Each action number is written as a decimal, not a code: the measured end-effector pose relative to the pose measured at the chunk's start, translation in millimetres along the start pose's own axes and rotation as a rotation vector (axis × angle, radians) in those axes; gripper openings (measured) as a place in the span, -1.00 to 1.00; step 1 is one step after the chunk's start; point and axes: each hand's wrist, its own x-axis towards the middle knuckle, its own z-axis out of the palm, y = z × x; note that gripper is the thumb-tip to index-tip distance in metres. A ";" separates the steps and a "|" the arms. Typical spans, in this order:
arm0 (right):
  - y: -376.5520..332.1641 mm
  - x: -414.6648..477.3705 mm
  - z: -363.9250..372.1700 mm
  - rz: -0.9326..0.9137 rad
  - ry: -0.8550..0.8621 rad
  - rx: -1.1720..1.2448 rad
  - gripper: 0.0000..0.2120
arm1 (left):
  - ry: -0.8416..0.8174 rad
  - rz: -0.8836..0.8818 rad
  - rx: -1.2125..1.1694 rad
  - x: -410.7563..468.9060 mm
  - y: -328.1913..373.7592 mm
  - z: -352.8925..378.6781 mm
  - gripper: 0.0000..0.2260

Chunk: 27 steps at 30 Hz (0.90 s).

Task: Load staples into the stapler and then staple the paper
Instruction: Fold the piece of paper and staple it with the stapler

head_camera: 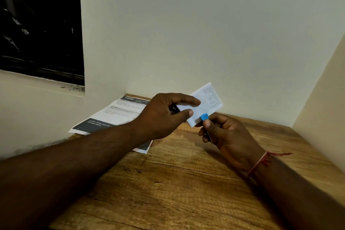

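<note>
The stapling step is in hand, judging by how things lie. The left hand (164, 115) holds a small white paper (207, 102) up above the far part of the bench (186, 183), its grip clamped on the paper's left end between thumb and forefinger. The right hand (227, 132) has its grip curled round a small stapler (204, 117), of which little shows but the blue tip, set over the paper's near edge; the rest is hidden in the fingers. Whether the stapler is squeezed down cannot be told. A few staples (211, 99) seem to sit in the paper's far right end, so loading looks done and some stapling too. The next move, as I judge it, calls for a firm squeeze of the right hand while the left keeps the paper flat and steady in the stapler's mouth. 1 printed sheet (115, 115) lies flat on the bench at the far left, against the wall.
</note>
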 end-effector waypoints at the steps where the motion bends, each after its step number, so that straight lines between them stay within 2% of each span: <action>1: 0.4 -1.0 1.8 0.006 -0.015 0.005 -0.56 | 0.002 -0.001 0.001 -0.3 0.2 0.1 -0.74; 4: -1.8 -4.3 6.8 0.031 -0.046 0.014 -0.63 | 0.003 0.001 0.021 -2.3 3.4 -0.3 -0.73; 8: -6.0 -6.1 9.7 0.032 -0.067 0.004 -0.60 | 0.010 0.008 0.023 -2.9 6.7 -2.1 -0.73; 27: -8.4 -7.5 9.1 -0.044 0.005 -0.134 -0.66 | 0.006 -0.007 0.016 -7.5 21.2 2.0 -0.72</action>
